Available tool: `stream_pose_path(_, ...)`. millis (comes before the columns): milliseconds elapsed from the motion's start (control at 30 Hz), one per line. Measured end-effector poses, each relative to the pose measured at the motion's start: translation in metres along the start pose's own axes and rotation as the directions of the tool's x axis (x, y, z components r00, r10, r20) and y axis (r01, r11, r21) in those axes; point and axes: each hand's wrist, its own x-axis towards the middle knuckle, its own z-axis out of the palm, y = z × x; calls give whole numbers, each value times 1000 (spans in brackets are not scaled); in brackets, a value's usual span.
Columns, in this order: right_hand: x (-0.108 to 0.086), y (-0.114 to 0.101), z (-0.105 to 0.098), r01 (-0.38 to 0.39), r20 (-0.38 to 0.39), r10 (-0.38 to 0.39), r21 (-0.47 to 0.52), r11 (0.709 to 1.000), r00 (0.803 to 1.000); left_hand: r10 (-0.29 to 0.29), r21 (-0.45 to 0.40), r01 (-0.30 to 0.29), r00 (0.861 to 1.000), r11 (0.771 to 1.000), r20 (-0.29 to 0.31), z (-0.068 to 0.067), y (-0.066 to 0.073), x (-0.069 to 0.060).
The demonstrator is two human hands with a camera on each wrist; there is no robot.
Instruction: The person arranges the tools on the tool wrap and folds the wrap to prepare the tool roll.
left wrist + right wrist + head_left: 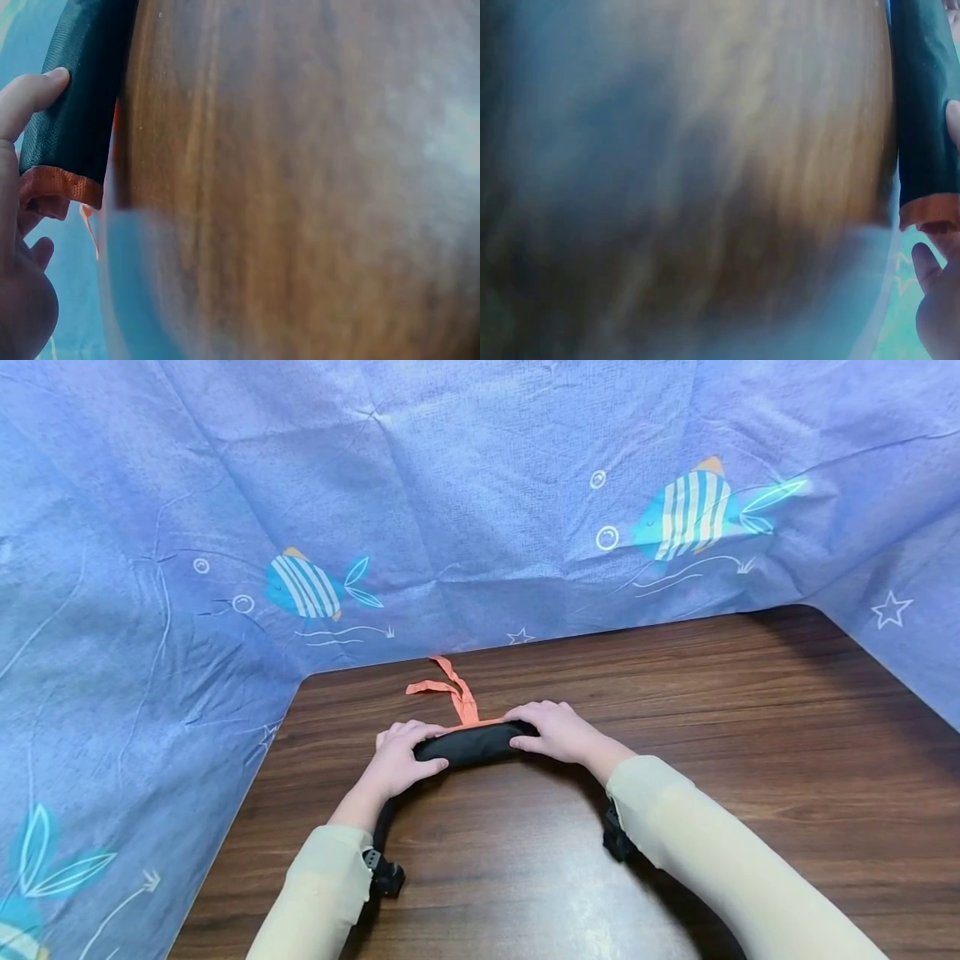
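A rolled-up black fabric tool roll (474,745) with orange edging lies crosswise near the middle of the table. Two orange tie straps (467,703) trail from its far side. My left hand (401,762) grips its left end, thumb on the near side and fingers over the far side. At the other end, my right hand (561,733) holds it the same way. The left wrist view shows the thumb pressed on the black cloth (84,97) above an orange-trimmed end. In the right wrist view, the roll's other orange-trimmed end (930,206) shows beside the fingers.
The dark wood-grain table (697,760) extends around the roll. A blue cloth curtain (480,485) printed with fish and stars hangs along its back and sides. Small black cameras (386,875) are strapped at the wrists.
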Motion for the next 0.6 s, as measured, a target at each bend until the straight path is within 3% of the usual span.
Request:
stream_pose_path(167, -3, 5, -5, 21, -1, -21, 40, 999, 1000, -13, -34, 13, 1000, 999, 10, 0, -3, -1)
stream_pose_path(400, -9, 11, -9, 25, 48, -28, 59, 998, 998, 19, -57, -18, 1000, 998, 25, -2, -6, -4)
stream_pose_path(600, -11, 10, -12, -8, 85, 3, 52, 999, 996, 24, -31, -22, 998, 999, 66, -2, -8, -7)
